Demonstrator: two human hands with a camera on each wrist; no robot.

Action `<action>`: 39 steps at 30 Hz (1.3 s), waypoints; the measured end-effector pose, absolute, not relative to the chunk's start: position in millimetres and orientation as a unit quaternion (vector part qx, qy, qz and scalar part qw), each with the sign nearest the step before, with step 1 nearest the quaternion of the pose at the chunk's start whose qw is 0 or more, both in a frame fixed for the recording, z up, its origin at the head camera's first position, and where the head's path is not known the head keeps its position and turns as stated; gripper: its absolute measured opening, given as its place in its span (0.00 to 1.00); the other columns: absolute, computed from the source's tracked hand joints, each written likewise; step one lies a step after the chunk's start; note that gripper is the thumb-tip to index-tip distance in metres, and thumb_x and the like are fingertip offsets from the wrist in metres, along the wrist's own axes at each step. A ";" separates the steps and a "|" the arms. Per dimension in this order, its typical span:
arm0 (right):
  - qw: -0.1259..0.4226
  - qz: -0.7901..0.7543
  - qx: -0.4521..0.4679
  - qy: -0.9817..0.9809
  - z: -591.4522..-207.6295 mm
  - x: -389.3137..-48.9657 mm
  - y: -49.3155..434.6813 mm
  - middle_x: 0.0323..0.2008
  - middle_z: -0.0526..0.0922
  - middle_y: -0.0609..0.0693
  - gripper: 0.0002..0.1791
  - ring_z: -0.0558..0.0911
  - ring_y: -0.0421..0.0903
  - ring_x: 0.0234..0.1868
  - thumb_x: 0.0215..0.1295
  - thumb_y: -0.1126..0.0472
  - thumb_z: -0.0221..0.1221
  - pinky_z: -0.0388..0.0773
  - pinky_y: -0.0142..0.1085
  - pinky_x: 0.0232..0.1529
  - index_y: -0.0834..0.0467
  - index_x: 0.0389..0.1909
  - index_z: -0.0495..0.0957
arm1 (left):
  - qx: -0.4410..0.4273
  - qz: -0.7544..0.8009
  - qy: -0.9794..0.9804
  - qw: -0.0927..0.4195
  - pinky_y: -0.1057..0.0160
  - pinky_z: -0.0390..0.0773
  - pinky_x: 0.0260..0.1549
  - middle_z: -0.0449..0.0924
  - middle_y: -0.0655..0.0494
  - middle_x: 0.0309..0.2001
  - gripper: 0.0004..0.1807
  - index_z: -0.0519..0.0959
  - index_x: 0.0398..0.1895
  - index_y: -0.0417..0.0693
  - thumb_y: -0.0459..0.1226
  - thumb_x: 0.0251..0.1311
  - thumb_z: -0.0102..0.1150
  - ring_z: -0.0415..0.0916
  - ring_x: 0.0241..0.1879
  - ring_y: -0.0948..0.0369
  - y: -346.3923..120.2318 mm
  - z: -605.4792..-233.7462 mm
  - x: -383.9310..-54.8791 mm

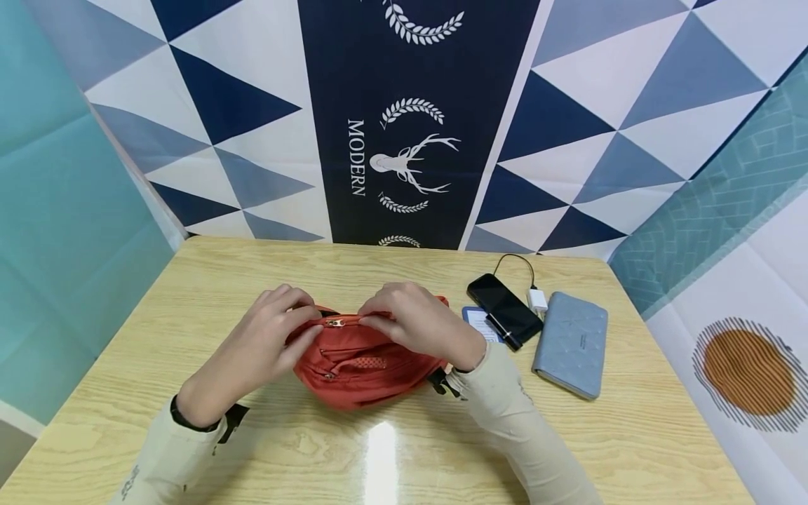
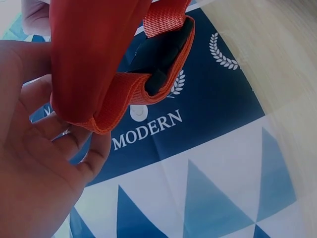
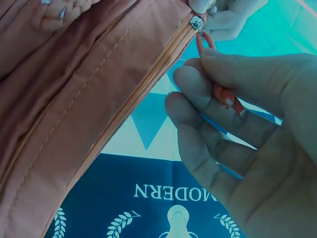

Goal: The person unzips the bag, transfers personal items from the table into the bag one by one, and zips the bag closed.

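Note:
A red waist bag (image 1: 353, 382) is held above the table, zipped side toward me. My left hand (image 1: 271, 330) grips its left end, thumb on the near face; in the left wrist view, fingers (image 2: 101, 146) wrap around behind that end. Orange webbing (image 2: 119, 94) and a black buckle (image 2: 161, 54) hang beside it. My right hand (image 1: 416, 326) is at the top edge. In the right wrist view it pinches an orange cord zipper pull (image 3: 225, 94) between thumb and fingers, at the metal slider (image 3: 196, 22). The bag's inside is hidden.
To the right on the wooden table (image 1: 284, 463) lie a black phone (image 1: 505, 301), a white plug (image 1: 537, 300) with a thin black cable, a blue-edged card (image 1: 480, 321), a small black tube (image 1: 503, 332) and a grey-blue quilted wallet (image 1: 573, 344). A patterned cloth (image 1: 252, 84) hangs behind.

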State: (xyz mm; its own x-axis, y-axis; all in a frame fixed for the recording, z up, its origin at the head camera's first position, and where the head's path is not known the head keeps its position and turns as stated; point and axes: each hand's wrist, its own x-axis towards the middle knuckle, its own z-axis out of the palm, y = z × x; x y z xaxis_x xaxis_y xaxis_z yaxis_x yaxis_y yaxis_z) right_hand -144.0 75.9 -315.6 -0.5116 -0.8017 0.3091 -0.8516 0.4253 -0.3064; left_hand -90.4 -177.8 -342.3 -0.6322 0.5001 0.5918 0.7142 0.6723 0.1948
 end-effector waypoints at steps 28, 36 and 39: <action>0.048 0.205 0.471 -0.857 -314.1 -152.4 88.0 0.36 0.88 0.41 0.05 0.84 0.34 0.38 0.67 0.59 0.64 0.80 0.33 0.43 0.52 0.39 0.88 | -0.344 -0.219 -0.875 0.262 0.52 0.74 0.40 0.79 0.56 0.35 0.02 0.85 0.31 0.47 0.31 0.56 0.68 0.73 0.38 0.57 -185.4 -338.4 -92.9; 0.029 0.202 0.451 -0.869 -311.2 -155.4 93.2 0.34 0.87 0.39 0.03 0.83 0.33 0.35 0.66 0.60 0.65 0.79 0.33 0.41 0.52 0.36 0.88 | -0.338 -0.221 -0.879 0.254 0.52 0.75 0.40 0.79 0.57 0.35 0.03 0.85 0.30 0.48 0.31 0.55 0.68 0.74 0.37 0.58 -189.2 -335.1 -88.9; 0.018 0.199 0.454 -0.868 -310.8 -157.3 95.2 0.32 0.86 0.39 0.04 0.82 0.33 0.34 0.66 0.60 0.65 0.78 0.33 0.40 0.52 0.35 0.88 | -0.338 -0.216 -0.881 0.252 0.52 0.74 0.39 0.79 0.57 0.34 0.02 0.85 0.29 0.48 0.31 0.55 0.68 0.74 0.37 0.58 -190.6 -334.4 -88.3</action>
State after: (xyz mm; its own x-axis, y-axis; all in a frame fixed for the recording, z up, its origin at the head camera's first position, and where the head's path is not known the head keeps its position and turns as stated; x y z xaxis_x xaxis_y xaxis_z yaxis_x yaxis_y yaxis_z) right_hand -157.3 95.2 -310.8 -0.5867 -0.7817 0.2116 -0.7960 0.5085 -0.3284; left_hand -88.3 -190.6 -334.4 -0.6445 0.4870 0.5894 0.7042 0.6784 0.2094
